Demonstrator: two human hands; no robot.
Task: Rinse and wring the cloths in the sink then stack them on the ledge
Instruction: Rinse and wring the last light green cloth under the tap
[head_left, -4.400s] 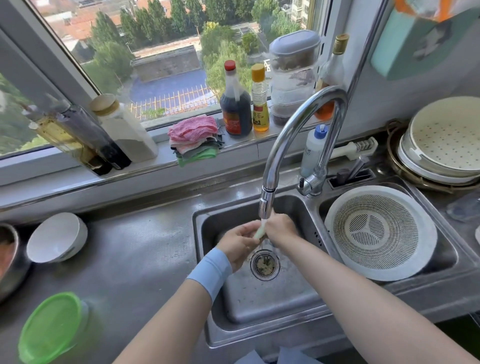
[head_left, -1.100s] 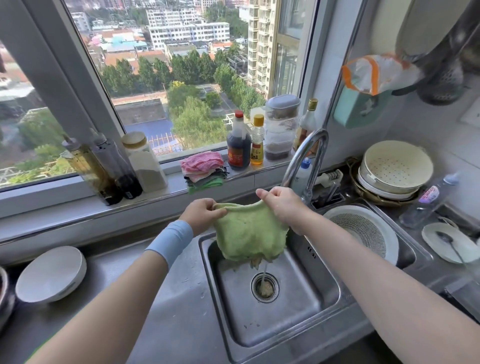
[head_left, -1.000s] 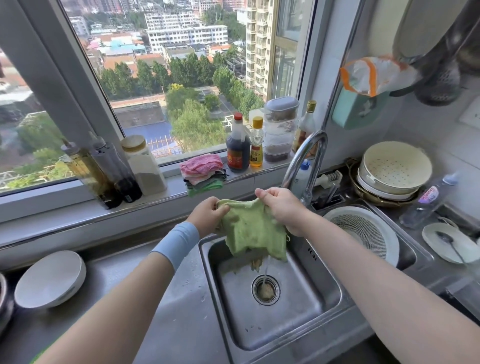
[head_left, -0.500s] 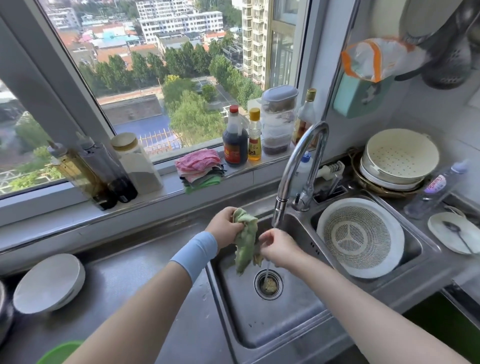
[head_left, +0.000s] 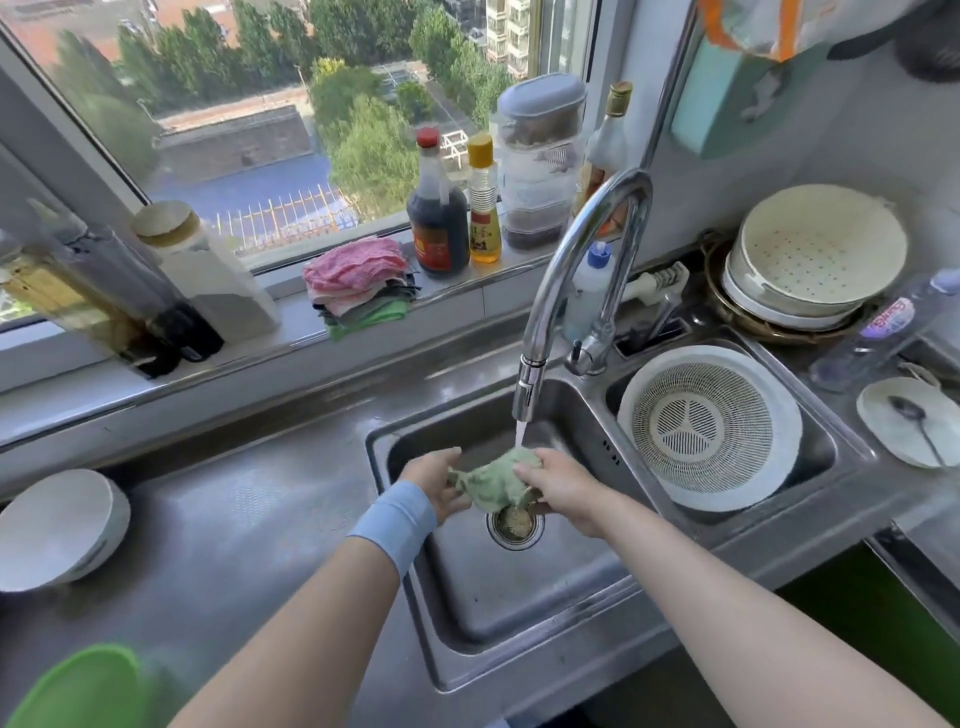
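Observation:
A bunched light-green cloth (head_left: 493, 480) is held over the drain of the left sink basin (head_left: 519, 613), right under the running tap (head_left: 582, 260). My left hand (head_left: 434, 483), with a blue wristband, grips the cloth's left side. My right hand (head_left: 563, 486) grips its right side. Water falls from the spout onto the top of the cloth. A stack of folded cloths (head_left: 358, 280), pink on top and green at the bottom, lies on the window ledge (head_left: 104, 374).
Sauce bottles (head_left: 439, 218), stacked containers (head_left: 540, 161) and oil jars (head_left: 104, 291) line the ledge. A white colander (head_left: 709, 426) fills the right basin. Bowls (head_left: 810, 260) and a saucer with spoon (head_left: 906, 421) sit right; a white bowl (head_left: 57, 525) and green lid (head_left: 83, 686) sit left.
Both hands lowered the green cloth from spread above the sink, bunched it, and brought it under the tap. Water now runs onto it.

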